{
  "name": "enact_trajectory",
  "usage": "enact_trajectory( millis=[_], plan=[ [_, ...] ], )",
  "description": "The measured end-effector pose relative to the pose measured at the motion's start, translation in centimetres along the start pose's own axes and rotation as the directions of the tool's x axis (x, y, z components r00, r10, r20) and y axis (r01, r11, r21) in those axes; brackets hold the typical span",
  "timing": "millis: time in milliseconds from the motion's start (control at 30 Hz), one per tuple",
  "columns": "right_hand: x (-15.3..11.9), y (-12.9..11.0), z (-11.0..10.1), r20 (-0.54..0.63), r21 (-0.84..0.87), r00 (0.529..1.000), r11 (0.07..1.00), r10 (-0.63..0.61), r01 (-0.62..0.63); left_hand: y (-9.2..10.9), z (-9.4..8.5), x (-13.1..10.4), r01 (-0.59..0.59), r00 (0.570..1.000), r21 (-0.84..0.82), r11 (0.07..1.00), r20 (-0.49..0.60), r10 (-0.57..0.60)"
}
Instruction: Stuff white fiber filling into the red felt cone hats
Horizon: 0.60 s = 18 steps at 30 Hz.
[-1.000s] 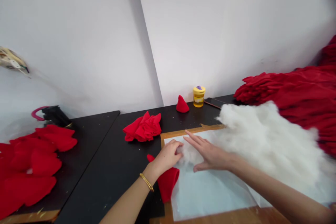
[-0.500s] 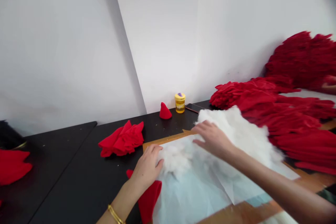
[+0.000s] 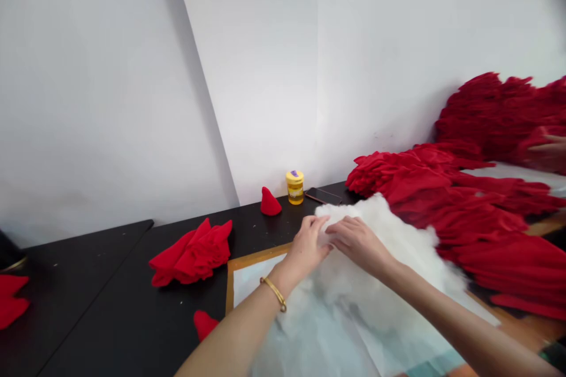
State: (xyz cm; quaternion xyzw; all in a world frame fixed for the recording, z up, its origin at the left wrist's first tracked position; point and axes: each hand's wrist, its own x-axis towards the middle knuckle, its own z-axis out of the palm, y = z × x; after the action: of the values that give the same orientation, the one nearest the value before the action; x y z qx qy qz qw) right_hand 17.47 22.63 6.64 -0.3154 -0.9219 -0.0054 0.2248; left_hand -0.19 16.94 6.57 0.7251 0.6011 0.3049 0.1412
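Observation:
Both hands meet at the left edge of a big heap of white fluffy stuffing (image 3: 389, 253), which lies on pale sheets (image 3: 254, 283) over a brown board. The fingers of my left hand (image 3: 308, 245) are curled into the stuffing, gripping some of it. My right hand (image 3: 360, 244) is bent beside it with its fingertips pinched on the same fluff. Under my left forearm pokes out a red fabric piece (image 3: 204, 324), partly hidden. A gold bracelet circles my left wrist.
A red felt cone (image 3: 269, 202), a yellow-lidded jar (image 3: 295, 187) and a phone (image 3: 322, 195) stand along the wall. Crumpled red cloth (image 3: 194, 256) lies left. Big piles of red fabric (image 3: 442, 194) fill the right, where another person's hand (image 3: 548, 150) shows.
My left hand has moved right and away from the small tuft to the large heap. My right hand has closed its fingers on the stuffing. The view has shifted slightly.

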Motion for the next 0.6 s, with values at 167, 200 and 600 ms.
enact_trajectory(
  millis=[167,200,600],
  plan=[
    [-3.0,0.4,1.6,0.003,0.145,1.0,0.989,-0.021,0.02,-0.9,2.2,1.9,0.007,0.992,0.12,0.993,0.125,-0.023],
    [-3.5,0.8,1.9,0.005,0.152,1.0,0.988,-0.014,0.013,-1.3,2.3,1.8,0.012,0.99,0.141,0.99,0.135,-0.031],
    [-4.2,5.9,4.0,0.058,0.085,0.997,0.995,0.053,-0.058,-6.4,-3.0,-2.2,0.181,0.982,0.248,0.952,-0.09,-0.164]
  ],
)
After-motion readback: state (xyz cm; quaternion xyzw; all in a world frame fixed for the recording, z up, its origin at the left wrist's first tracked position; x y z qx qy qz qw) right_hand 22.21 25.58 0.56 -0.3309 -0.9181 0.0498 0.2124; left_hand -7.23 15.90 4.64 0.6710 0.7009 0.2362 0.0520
